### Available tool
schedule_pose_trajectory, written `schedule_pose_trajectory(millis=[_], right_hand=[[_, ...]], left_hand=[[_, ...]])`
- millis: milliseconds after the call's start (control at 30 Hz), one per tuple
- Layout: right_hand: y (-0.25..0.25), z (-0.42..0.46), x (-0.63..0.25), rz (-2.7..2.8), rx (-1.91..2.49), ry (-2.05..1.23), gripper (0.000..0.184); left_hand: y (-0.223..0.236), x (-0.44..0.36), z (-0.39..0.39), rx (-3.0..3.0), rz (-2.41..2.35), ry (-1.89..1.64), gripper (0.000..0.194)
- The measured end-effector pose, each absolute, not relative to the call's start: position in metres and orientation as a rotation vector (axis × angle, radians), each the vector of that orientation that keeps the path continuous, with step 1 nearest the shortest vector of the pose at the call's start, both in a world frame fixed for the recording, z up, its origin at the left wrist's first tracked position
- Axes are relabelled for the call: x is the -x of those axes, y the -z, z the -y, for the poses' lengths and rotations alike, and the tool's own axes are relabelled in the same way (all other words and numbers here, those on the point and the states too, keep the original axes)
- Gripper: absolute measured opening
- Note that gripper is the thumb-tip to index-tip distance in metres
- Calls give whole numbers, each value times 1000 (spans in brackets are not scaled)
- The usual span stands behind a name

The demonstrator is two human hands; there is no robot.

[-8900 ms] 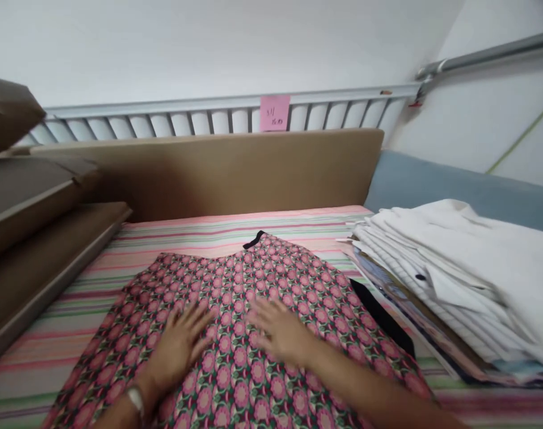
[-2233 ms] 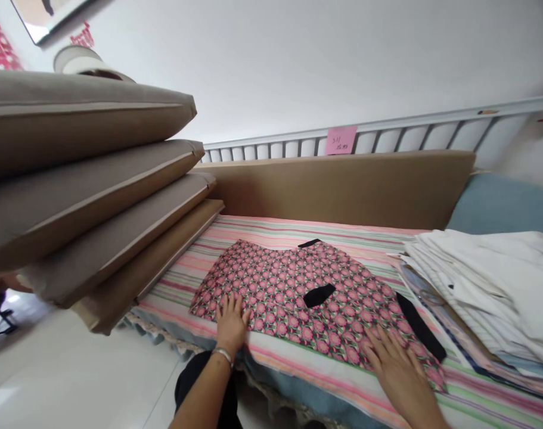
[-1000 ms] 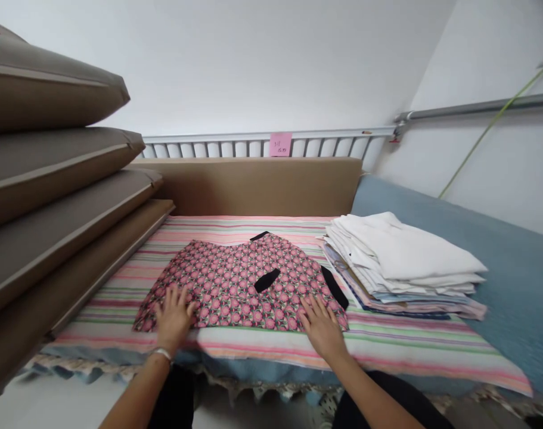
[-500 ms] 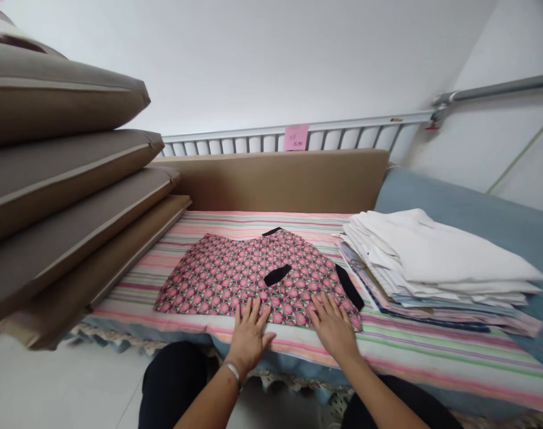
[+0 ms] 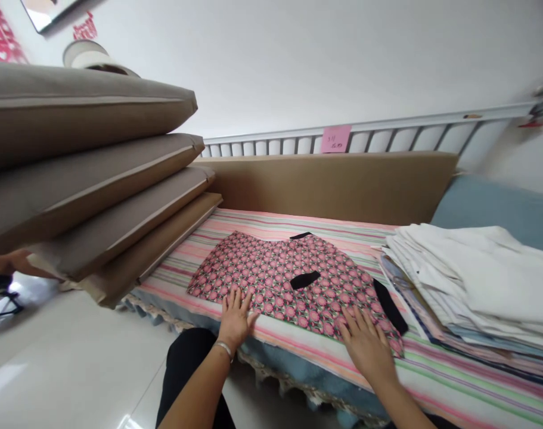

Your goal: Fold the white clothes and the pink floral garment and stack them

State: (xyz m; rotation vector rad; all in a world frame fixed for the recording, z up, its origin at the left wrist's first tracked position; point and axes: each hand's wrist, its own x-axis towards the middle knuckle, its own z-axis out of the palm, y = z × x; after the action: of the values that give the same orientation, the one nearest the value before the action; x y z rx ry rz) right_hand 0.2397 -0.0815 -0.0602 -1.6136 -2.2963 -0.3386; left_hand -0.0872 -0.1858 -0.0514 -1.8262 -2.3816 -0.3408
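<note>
A pink flower-print garment [image 5: 271, 280] with black trim lies spread flat on a striped cloth [image 5: 298, 219]. One dark trim piece shows near its middle and another along its right end. My left hand [image 5: 235, 316] rests flat with fingers spread on the near edge, left of the middle. On the near right part of the same garment lies my right hand [image 5: 367, 342], palm down and fingers stretched out. Neither hand grips the fabric. A bracelet [image 5: 225, 350] circles my left wrist.
To the left rises a stack of grey-brown cushions [image 5: 132, 155]. A pile of folded clothes [image 5: 486, 280], white on top, sits at the right. Behind the cloth stands a long brown panel [image 5: 334, 185], with a white radiator [image 5: 271, 148] and a pink note [image 5: 336, 139] beyond.
The view has turned to the left, so everything appears farther right. My left hand has slid left along the garment's near edge. My right hand stays near the right end.
</note>
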Motion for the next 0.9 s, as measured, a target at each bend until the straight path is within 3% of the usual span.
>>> schedule_pose_trajectory(millis=[267, 533, 900], right_hand=[[68, 79, -245, 2337, 1506, 317, 49], [72, 77, -248, 2455, 1459, 547, 49], [71, 74, -247, 2481, 1529, 454, 46]], left_hand=[[50, 132, 186, 1664, 2502, 308, 59], [51, 183, 178, 1456, 2640, 306, 55], [50, 186, 177, 1430, 2681, 294, 56]])
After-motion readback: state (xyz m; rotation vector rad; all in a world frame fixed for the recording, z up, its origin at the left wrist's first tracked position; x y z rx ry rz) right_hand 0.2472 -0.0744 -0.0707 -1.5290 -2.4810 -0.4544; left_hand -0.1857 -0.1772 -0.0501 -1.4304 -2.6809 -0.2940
